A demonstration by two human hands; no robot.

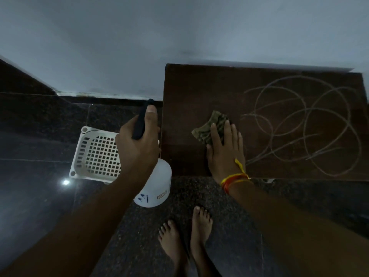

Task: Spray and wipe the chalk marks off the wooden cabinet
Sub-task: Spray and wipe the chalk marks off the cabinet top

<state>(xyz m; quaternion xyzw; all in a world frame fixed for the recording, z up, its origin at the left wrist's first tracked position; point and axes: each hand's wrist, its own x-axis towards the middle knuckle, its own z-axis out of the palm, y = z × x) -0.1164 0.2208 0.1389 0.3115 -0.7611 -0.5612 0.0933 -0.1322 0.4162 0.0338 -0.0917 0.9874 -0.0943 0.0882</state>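
Dark wood is filling the right of the view: the wooden cabinet (199, 86) is standing against the pale wall, and its right end is running out of frame. Your right hand (224, 152) is lying flat on the top near the front edge, fingers straight, pressing down on the mottled green cloth (209, 126); part of the cloth is hiding under your fingers, so its full shape is hard to judge. The chalk marks (303, 124) are looping in pale rings just to the right of that hand, apart from the cloth, and the outermost loops are getting cut off at the frame's edge.

Your left hand (139, 144) is gripping the dark head of the spray bottle (153, 184), fingers curled round it and thumb lying along the top, just left of the cabinet's side. The hand is covering the neck and trigger, so you cannot make out how the fingers sit on the lever. The white bottle body is carrying a small boxed label and some blue marks, but the dim light is leaving them too blurred to read.

Behind your left wrist, a white perforated basket (95, 154) is sitting on the dark stone floor (40, 196), partly hidden by your forearm. An orange and yellow thread (235, 178) is circling your right wrist.
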